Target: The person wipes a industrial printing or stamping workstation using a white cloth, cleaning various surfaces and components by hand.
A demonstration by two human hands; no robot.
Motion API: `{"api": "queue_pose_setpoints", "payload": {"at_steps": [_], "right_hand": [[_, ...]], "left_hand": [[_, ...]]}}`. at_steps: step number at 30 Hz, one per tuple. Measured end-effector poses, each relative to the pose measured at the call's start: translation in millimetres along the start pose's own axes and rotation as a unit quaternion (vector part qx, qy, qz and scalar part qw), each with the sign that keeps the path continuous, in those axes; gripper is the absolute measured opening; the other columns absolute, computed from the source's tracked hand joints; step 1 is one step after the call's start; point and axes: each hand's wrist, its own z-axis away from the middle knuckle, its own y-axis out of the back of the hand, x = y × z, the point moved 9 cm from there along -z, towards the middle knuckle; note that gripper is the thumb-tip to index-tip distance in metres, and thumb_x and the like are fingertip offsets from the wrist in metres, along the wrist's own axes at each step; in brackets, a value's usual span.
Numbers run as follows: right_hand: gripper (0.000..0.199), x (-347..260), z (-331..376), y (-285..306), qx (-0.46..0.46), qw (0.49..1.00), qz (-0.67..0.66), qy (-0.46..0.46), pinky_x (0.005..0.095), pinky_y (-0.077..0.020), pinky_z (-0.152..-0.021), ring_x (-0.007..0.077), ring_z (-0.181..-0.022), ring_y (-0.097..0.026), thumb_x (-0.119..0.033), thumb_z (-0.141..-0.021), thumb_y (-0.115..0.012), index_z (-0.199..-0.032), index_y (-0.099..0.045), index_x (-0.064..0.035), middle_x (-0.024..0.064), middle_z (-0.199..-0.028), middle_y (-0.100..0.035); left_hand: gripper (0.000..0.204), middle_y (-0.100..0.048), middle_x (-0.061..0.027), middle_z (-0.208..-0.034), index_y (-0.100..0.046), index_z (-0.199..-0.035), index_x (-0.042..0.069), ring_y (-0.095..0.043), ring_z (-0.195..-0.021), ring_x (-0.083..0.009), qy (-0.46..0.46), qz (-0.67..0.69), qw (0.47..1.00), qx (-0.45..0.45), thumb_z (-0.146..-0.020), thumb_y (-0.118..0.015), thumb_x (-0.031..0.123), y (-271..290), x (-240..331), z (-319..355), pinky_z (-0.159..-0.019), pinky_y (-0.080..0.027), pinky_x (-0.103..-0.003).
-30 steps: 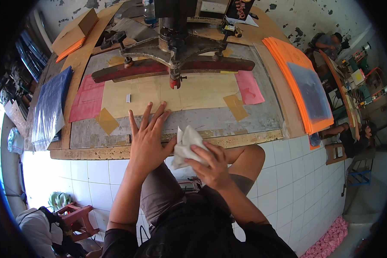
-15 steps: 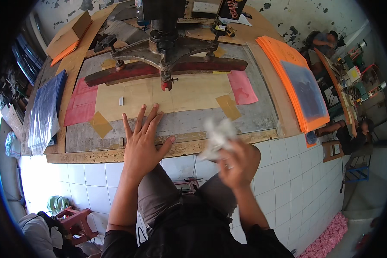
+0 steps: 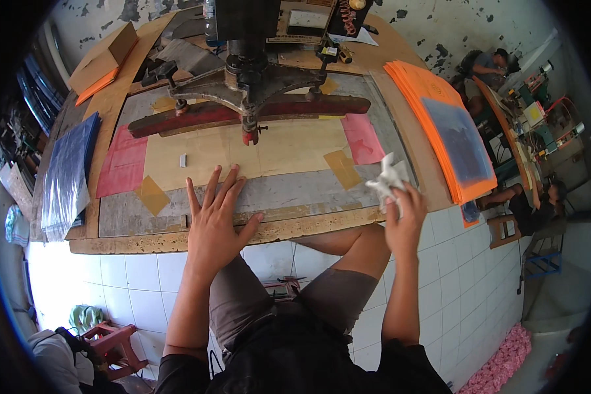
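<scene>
My left hand (image 3: 215,220) lies flat with its fingers spread on the grey metal plate (image 3: 295,186), its fingertips reaching the edge of a cream sheet (image 3: 279,148). A crumpled white cloth (image 3: 389,178) is gripped in my right hand (image 3: 406,220), over the plate's front right corner. Pink sheets (image 3: 123,157) flank the cream one at both ends, and tan tape pieces (image 3: 343,169) hold corners down. A small white piece (image 3: 182,160) rests on the cream sheet. Across the back of the sheet runs a red and black metal bar (image 3: 256,115) under the press's arms.
The press column (image 3: 248,65) rises at the middle back. A stack of orange folders (image 3: 440,118) with a clear blue sheet on top lies right; blue plastic sheets (image 3: 69,174) lie left. A cardboard box (image 3: 103,58) sits back left. People (image 3: 489,69) are at a bench on the far right.
My right hand has moved right and forward with the cloth, from the front edge to over the plate's right corner. My left hand stays flat in place.
</scene>
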Motion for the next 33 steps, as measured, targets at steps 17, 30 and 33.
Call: {"api": "queue_pose_setpoints", "payload": {"at_steps": [17, 30, 33], "right_hand": [[0.044, 17.6, -25.4, 32.8, 0.064, 0.994, 0.083, 0.032, 0.0612, -0.0362, -0.129, 0.0456, -0.155, -0.05, -0.015, -0.104, -0.075, -0.149, -0.072, -0.0166, 0.0158, -0.164, -0.059], [0.022, -96.4, 61.3, 37.3, 0.083, 0.97, -0.119, 0.196, 0.0443, -0.0532, -0.098, 0.0255, -0.109, -0.078, -0.007, -0.092, -0.084, -0.113, -0.082, -0.0152, -0.0024, -0.115, -0.081], [0.02, -109.5, 50.8, 72.1, 0.078, 0.956, -0.209, 0.188, 0.0409, -0.0562, -0.092, 0.0259, -0.094, -0.077, -0.001, -0.094, -0.082, -0.113, -0.082, -0.0092, 0.0051, -0.107, -0.081]], "left_hand": [[0.053, -0.057, -0.0082, -0.172, -0.071, -0.15, 0.016, -0.045, -0.165, -0.0336, -0.138, 0.015, 0.99, -0.001, -0.1, -0.08, 0.035, 1.4, 11.8, 18.4, -0.139, -0.017, -0.071], [0.044, -0.079, 0.0004, -0.126, -0.081, -0.126, 0.02, -0.071, -0.135, -0.0222, -0.196, 0.017, 0.979, 0.049, -0.083, -0.087, 0.01, 19.1, 31.9, 89.3, -0.135, -0.033, -0.063], [0.027, -0.083, 0.0039, -0.107, -0.08, -0.112, 0.022, -0.08, -0.11, -0.0197, -0.205, 0.103, 0.965, 0.129, -0.089, -0.087, 0.011, 87.6, 45.6, 96.0, -0.122, -0.048, -0.056]]}}
